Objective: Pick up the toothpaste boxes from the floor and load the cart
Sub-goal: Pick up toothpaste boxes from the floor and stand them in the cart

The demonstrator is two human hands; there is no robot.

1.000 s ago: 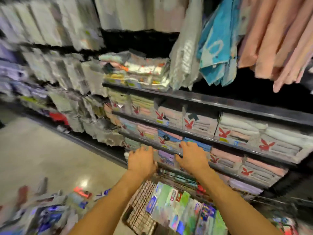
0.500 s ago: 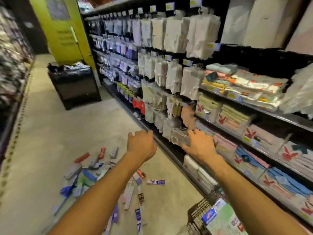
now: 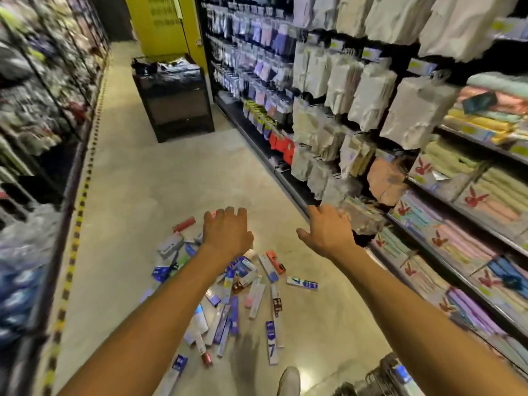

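Note:
Several toothpaste boxes [image 3: 251, 292] lie scattered in a loose pile on the beige floor ahead of me. A single box [image 3: 302, 282] lies apart at the pile's right, and a red one [image 3: 184, 224] at its far edge. My left hand [image 3: 225, 230] hovers above the pile, fingers loosely curled, holding nothing. My right hand [image 3: 328, 234] is stretched out to the right of it, fingers spread and empty. A corner of the wire cart [image 3: 380, 380], with a box inside, shows at the bottom right.
Shelves of folded towels [image 3: 463, 207] and hanging packets [image 3: 371, 101] line the right side. More shelving [image 3: 37, 138] runs along the left. A black display bin [image 3: 174, 101] stands in the aisle beyond the pile. My shoe [image 3: 289, 381] is near the bottom edge.
My view has swung left from the cart and towel shelves to the aisle floor. Both hands have left the cart and now reach out over the pile of boxes.

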